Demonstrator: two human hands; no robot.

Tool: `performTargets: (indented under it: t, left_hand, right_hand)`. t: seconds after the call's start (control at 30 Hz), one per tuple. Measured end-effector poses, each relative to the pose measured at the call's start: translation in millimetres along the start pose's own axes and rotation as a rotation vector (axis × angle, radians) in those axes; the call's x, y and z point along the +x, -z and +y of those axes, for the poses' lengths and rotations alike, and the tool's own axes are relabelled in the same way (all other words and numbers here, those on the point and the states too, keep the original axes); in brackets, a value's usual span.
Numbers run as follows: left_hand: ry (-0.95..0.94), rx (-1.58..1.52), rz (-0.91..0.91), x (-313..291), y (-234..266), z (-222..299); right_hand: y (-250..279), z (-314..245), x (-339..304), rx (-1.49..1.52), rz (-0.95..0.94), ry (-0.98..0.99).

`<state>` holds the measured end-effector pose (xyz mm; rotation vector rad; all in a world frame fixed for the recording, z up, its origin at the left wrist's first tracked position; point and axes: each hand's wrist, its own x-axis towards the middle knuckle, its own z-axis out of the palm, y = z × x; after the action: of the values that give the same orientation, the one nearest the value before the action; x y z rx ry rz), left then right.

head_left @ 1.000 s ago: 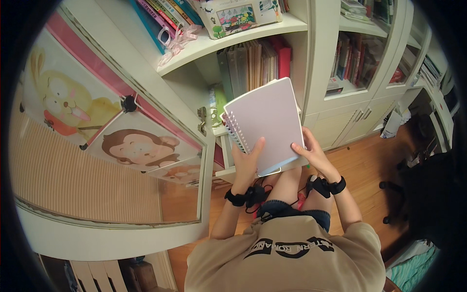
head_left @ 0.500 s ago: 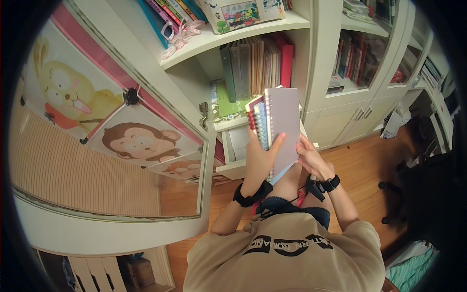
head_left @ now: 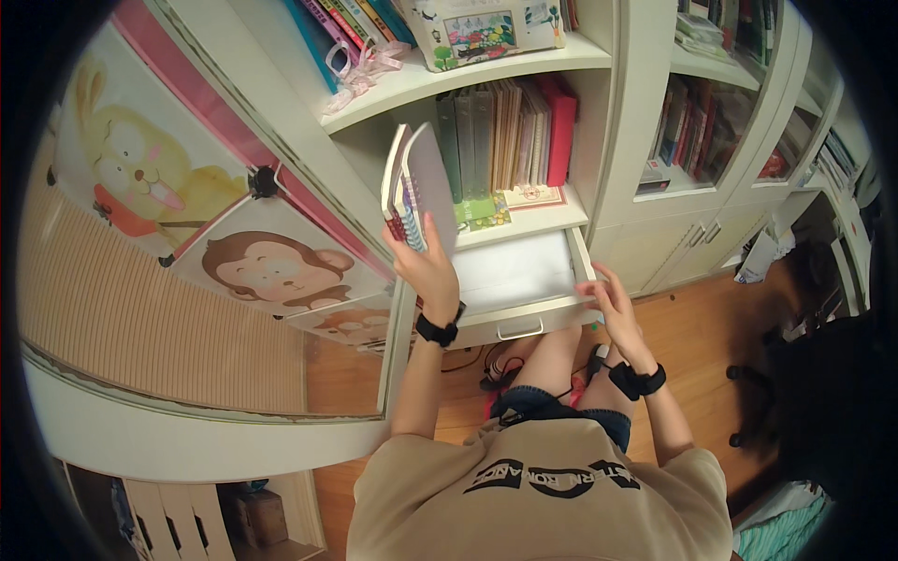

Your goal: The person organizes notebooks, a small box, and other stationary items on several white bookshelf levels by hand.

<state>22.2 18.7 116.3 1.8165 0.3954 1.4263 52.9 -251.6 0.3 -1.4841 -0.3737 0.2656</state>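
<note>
Upright in my left hand (head_left: 428,273) is a small stack of spiral notebooks (head_left: 432,182), the outer one with a grey-lilac cover. My fingers and thumb are closed around its lower end, in front of the left side of the shelf. To the right, my right hand (head_left: 617,313) holds nothing, its fingers apart beside the front right corner of a pulled-out white drawer (head_left: 520,309). A flat white surface shows inside the drawer. From this view I cannot tell whether the fingertips touch the drawer's edge.
Above the drawer, a shelf holds a row of folders and books (head_left: 510,136), with a red binder (head_left: 561,131) at its right end. An open cabinet door (head_left: 398,374) with cartoon animal pictures stands at the left. A dark chair (head_left: 823,374) is at the right.
The notebooks have moved left and up in my left hand, off the drawer's front. My right hand has let go of them and now is apart from them, by the drawer corner.
</note>
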Motion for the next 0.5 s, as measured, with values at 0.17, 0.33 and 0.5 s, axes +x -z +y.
performTargets:
  t: [0.17,0.33,0.5]
  left_hand:
    - [-0.132,0.078,0.096,41.2,-34.8,-46.6]
    - [-0.144,0.158,0.047,77.7,-77.0,-68.1]
    - [-0.116,0.181,-0.016,100.4,-124.7,-115.5]
  right_hand:
    - [12.4,2.5,-15.6,-0.01,0.026,-0.108]
    - [20.6,-1.8,-22.9,0.016,0.085,-0.096]
    - [33.6,7.8,-42.9,0.1,0.19,-0.111]
